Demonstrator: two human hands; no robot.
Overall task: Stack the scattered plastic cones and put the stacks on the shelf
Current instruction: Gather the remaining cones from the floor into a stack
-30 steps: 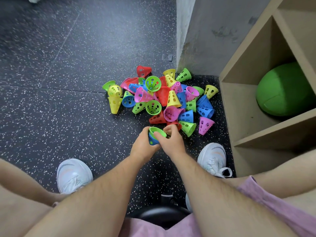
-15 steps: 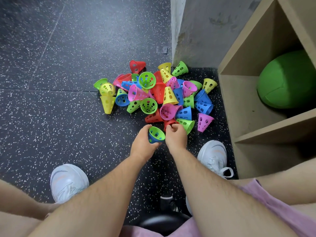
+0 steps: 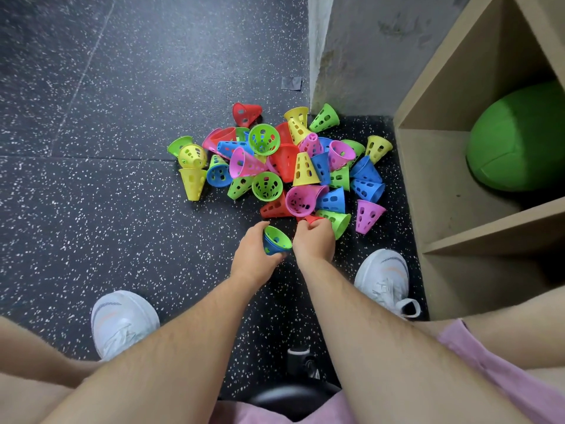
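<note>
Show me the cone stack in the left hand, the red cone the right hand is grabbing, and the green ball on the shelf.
cone stack (image 3: 276, 240), head view, green inner wall.
red cone (image 3: 314, 219), head view, visible rim above the fingers.
green ball (image 3: 516, 139), head view, front surface.

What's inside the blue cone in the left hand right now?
A green cone is nested inside the blue cone, its perforated inside facing up, held by the left hand. The fingers cover the blue cone's narrow end, so whether more cones sit below cannot be seen.
</note>
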